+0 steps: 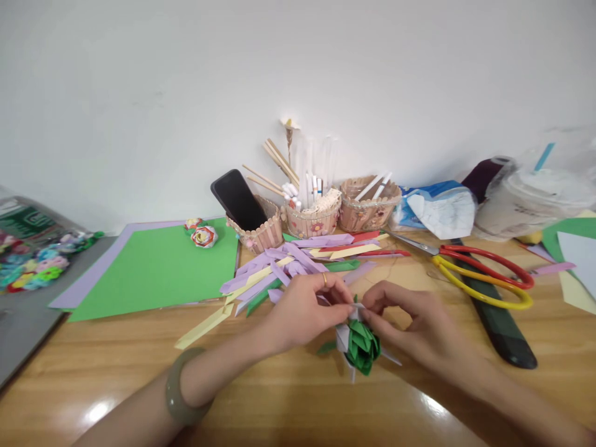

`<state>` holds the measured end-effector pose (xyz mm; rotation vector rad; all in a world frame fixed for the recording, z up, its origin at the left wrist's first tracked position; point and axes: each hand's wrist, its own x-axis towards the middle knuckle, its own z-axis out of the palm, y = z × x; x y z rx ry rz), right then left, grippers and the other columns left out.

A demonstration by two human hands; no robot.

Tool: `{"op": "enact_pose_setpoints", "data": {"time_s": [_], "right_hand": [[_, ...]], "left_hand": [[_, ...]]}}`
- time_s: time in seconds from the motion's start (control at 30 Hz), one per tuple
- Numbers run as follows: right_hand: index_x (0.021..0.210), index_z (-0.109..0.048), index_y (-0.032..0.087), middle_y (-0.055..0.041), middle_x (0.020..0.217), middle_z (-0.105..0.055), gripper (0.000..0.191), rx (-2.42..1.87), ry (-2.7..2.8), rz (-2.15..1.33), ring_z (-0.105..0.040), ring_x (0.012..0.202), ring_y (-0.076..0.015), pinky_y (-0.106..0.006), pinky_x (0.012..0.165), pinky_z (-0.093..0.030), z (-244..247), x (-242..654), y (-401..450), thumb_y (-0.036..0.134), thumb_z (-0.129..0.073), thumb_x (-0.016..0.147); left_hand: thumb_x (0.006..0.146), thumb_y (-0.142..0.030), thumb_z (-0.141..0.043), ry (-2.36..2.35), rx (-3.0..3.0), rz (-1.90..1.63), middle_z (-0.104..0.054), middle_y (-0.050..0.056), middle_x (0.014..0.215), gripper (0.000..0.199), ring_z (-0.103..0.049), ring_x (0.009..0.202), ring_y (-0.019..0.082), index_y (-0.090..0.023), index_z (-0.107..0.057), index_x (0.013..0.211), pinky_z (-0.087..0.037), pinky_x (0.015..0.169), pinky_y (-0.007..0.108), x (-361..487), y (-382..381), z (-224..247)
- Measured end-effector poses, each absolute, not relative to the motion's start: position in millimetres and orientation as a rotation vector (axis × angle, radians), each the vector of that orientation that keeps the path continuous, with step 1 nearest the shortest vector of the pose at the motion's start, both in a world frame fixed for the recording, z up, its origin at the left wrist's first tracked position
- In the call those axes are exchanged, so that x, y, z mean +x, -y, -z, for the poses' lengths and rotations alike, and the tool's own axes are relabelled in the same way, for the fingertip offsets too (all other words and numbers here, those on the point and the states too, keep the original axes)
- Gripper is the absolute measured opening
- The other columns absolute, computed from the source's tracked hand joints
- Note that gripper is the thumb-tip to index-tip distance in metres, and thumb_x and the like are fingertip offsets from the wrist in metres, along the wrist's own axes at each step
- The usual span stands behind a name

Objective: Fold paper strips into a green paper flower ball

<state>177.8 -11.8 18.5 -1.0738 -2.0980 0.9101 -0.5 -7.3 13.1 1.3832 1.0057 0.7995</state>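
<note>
In the head view, the left hand point(307, 308) and right hand point(412, 316) meet over the wooden table point(288, 403), each pinching the pale upper part of a folded green-and-white paper piece point(361, 347) between thumb and forefinger; the other fingers curl. The piece hangs at the near side of a pile of folded paper strips point(288, 267), mostly lilac, with some yellow, green and red. Three baskets stand in a row by the wall: the left basket point(263, 233) holds a black phone point(238, 200), leaning; the middle basket point(313, 220) holds white-capped pens, clear tubes and wooden sticks; the right basket point(365, 211) holds two white pens point(375, 186), tilted. Farther right are a blue packet point(426, 198) and a lidded plastic cup point(531, 195) with a blue straw. Scissors point(484, 273) with red and yellow handles lie across a dark flat tool point(503, 329). Green sheets point(162, 267) lie at left, beside a grey surface point(28, 329) bearing colourful small pieces. Bare wood spreads in front of the sheets and between the forearms, down to the bottom of the view; the strips and baskets crowd the far side.
</note>
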Motion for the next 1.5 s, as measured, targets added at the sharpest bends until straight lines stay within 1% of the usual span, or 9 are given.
{"op": "enact_pose_setpoints", "data": {"time_s": [0.23,0.3,0.47,0.6,0.8,0.97,1.27,1.4,1.5], "right_hand": [[0.075,-0.057,0.018,-0.0012,0.064,-0.062,0.010,-0.976,2.156,-0.573,-0.057,0.055,-0.0111,-0.021,0.051,-0.045,-13,179,12,0.015,-0.051,0.081],[0.074,-0.058,0.018,-0.0011,0.063,-0.063,0.010,-1.009,2.126,-0.654,-0.057,0.055,-0.0111,-0.021,0.051,-0.046,-14,178,11,0.016,-0.052,0.081],[0.071,-0.059,0.017,-0.0005,0.063,-0.063,0.015,-1.175,1.996,-1.157,-0.058,0.058,-0.0120,-0.022,0.053,-0.047,-20,177,4,0.029,-0.057,0.079],[0.065,-0.062,0.016,-0.0013,0.061,-0.063,0.024,-1.218,1.964,-1.241,-0.057,0.056,-0.0124,-0.023,0.051,-0.046,-24,176,3,0.035,-0.056,0.078],[0.066,-0.065,0.017,-0.0022,0.063,-0.067,0.022,-1.221,2.010,-1.135,-0.059,0.057,-0.0136,-0.023,0.052,-0.046,-24,175,6,0.034,-0.057,0.078],[0.076,-0.061,0.018,-0.0007,0.066,-0.067,0.010,-1.174,2.043,-1.021,-0.061,0.059,-0.0135,-0.023,0.056,-0.048,-15,175,8,0.028,-0.058,0.079],[0.071,-0.057,0.020,0.0004,0.065,-0.065,0.011,-1.088,2.092,-0.816,-0.059,0.058,-0.0125,-0.021,0.052,-0.046,-22,180,12,0.019,-0.053,0.082],[0.074,-0.057,0.020,-0.0011,0.076,-0.066,0.011,-0.961,2.093,-0.678,-0.062,0.070,-0.0139,-0.023,0.062,-0.048,-21,182,7,0.012,-0.053,0.080],[0.073,-0.058,0.020,-0.0027,0.080,-0.063,0.013,-0.890,2.100,-0.580,-0.060,0.077,-0.0152,-0.025,0.065,-0.047,-19,183,4,0.009,-0.054,0.079]], "left_hand": [[0.067,-0.018,-0.063,-1.094,1.378,-0.770,-0.063,0.001,0.071,0.010,-0.057,0.066,0.011,-0.015,-0.062,0.077,-0.046,0.061,0.023,-1,4,-10],[0.064,-0.017,-0.065,-1.110,1.315,-0.753,-0.063,0.001,0.069,0.011,-0.057,0.063,0.011,-0.014,-0.062,0.074,-0.046,0.060,0.023,-1,3,-9],[0.065,-0.023,-0.066,-1.145,1.370,-0.802,-0.063,0.001,0.067,0.011,-0.054,0.060,0.010,-0.013,-0.063,0.069,-0.044,0.057,0.022,-1,2,-11],[0.062,-0.021,-0.068,-1.109,1.324,-0.756,-0.063,0.001,0.064,0.011,-0.055,0.060,0.010,-0.013,-0.063,0.068,-0.044,0.058,0.022,-3,0,-13],[0.057,-0.013,-0.068,-1.069,1.179,-0.673,-0.061,-0.002,0.058,0.008,-0.054,0.054,0.008,-0.013,-0.061,0.062,-0.043,0.055,0.020,-5,-4,-12],[0.061,-0.014,-0.063,-1.150,1.290,-0.698,-0.059,-0.001,0.059,0.004,-0.051,0.053,0.007,-0.013,-0.061,0.064,-0.040,0.050,0.019,-2,2,-5],[0.063,-0.021,-0.064,-0.992,1.161,-0.784,-0.060,0.000,0.065,0.010,-0.056,0.060,0.011,-0.014,-0.059,0.069,-0.042,0.059,0.024,-6,-3,-10],[0.069,-0.027,-0.063,-0.949,1.018,-0.749,-0.062,0.002,0.070,0.021,-0.057,0.063,0.011,-0.014,-0.064,0.084,-0.043,0.062,0.025,-5,-5,-14],[0.064,-0.018,-0.066,-0.981,1.113,-0.715,-0.060,0.001,0.069,0.011,-0.054,0.064,0.010,-0.013,-0.063,0.073,-0.042,0.064,0.024,-3,-4,-14]]}}
